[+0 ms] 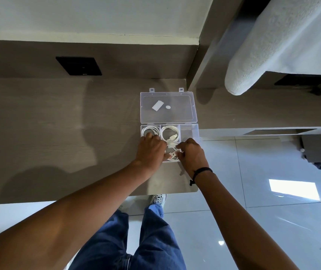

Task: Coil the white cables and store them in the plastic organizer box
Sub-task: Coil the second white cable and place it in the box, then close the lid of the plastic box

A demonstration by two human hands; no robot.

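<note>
A clear plastic organizer box [189, 130] lies open near the right end of the desk, its lid [168, 107] folded flat behind it. One coiled white cable [151, 130] fills the back left compartment. A second coil [170, 133] with a USB plug sits in the back middle compartment. My left hand [151, 151] and my right hand [191, 154] both press on a third white cable [172, 152] in the front middle compartment, fingers pinching its loops. The front compartments are mostly hidden under my hands.
The grey wooden desk [58, 133] ends just right of the box, beside a glossy tiled floor [272, 211]. A black socket plate [78, 66] sits on the back panel. A white padded edge [272, 45] overhangs at the upper right. My legs stand below.
</note>
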